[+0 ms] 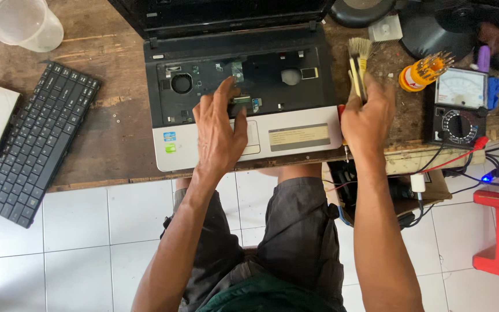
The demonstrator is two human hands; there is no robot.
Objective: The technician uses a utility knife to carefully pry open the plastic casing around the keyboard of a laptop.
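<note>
Clear plastic cup [26,24] stands far left on the wooden table [116,124], with a loose black keyboard [38,141] nearer. The laptop [244,95] sits centre, its keyboard bay bare. The left hand [219,130] rests on it, fingers spread, fingertips on a small connector [241,99]. Just right, the right hand [368,118] is closed around a brush [359,63], bristles pointing far. A multimeter [459,107] lies right.
</note>
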